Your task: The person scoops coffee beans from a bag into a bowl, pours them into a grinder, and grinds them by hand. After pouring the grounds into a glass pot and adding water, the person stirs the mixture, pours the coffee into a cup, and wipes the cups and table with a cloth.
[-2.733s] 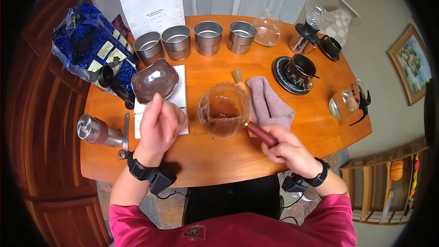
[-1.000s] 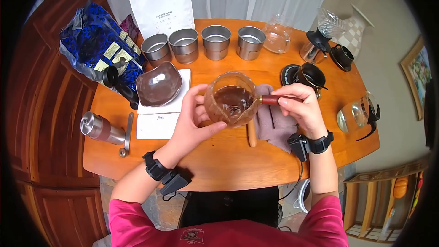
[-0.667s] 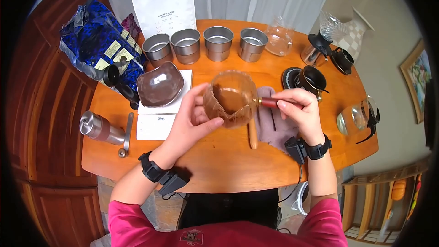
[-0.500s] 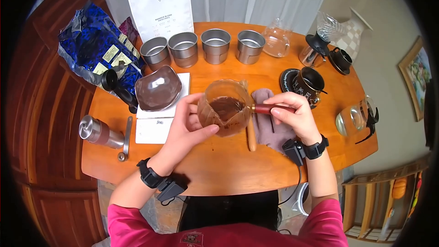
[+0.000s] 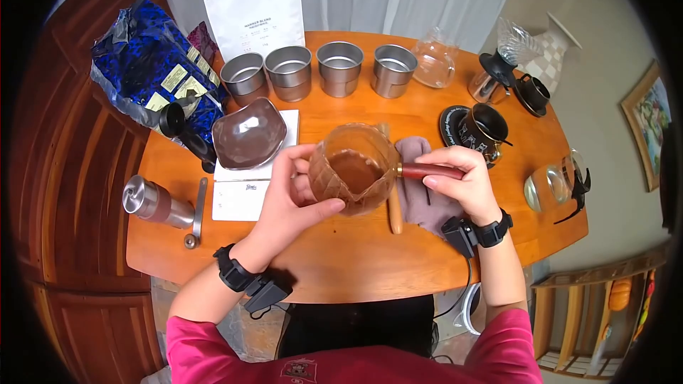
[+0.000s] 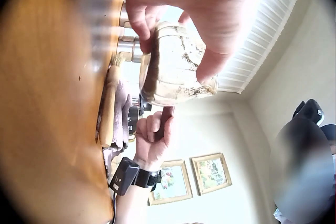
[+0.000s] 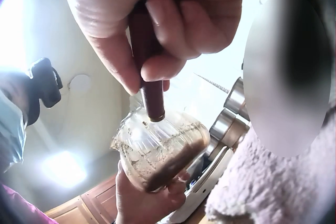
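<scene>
A ribbed clear glass pot (image 5: 356, 174) with brown liquid in its bottom is held above the table's middle, its spout toward the person. My left hand (image 5: 288, 195) cups the pot's left side, thumb at the front and fingers behind; in the left wrist view its fingers and thumb span the glass (image 6: 176, 66). My right hand (image 5: 466, 181) grips the dark red wooden handle (image 5: 427, 170), which joins the pot's right side. The right wrist view shows the fingers curled round that handle (image 7: 152, 98), with brown residue on the glass wall (image 7: 157, 156).
Behind the pot stand several metal cups (image 5: 340, 71). A brown dish (image 5: 249, 134) rests on a white scale (image 5: 238, 200) at left, near a metal grinder (image 5: 156, 203). Right of the pot lie a wooden-handled brush (image 5: 395, 213) and mauve towel (image 5: 427, 203); farther right are a black cup (image 5: 484, 128) and glass kettle (image 5: 546, 186).
My left hand, earlier off the pot beside the brown dish, now holds its left side. The pot has moved slightly right and been tilted about, its liquid shifting inside. The right hand keeps the handle.
</scene>
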